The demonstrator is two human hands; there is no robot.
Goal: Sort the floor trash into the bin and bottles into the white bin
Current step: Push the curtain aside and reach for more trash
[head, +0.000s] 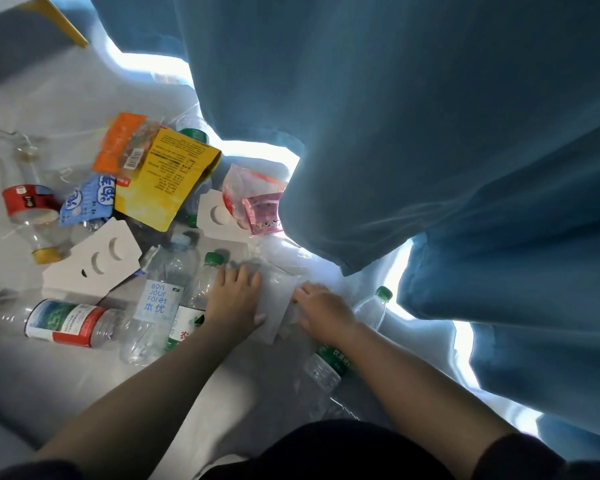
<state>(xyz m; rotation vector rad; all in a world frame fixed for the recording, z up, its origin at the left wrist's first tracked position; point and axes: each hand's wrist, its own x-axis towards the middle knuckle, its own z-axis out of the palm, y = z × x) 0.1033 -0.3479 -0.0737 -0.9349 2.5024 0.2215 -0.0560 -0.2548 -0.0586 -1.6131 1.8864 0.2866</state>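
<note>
Trash and bottles lie scattered on the pale floor. My left hand rests with fingers spread on a white card and on the green-capped bottle beside it. My right hand curls its fingers at the card's right edge, over a clear plastic wrapper. Nearby lie a Bonjour Foret bottle, a red-and-white-label bottle, a red-label bottle with a yellow cap and two green-label bottles. No bin is in view.
A yellow pouch, an orange packet, a blue-white wrapper, a pink-red bag and two white cards with crescent cut-outs lie behind. A blue curtain hangs at right. A yellow-edged furniture corner sits top left.
</note>
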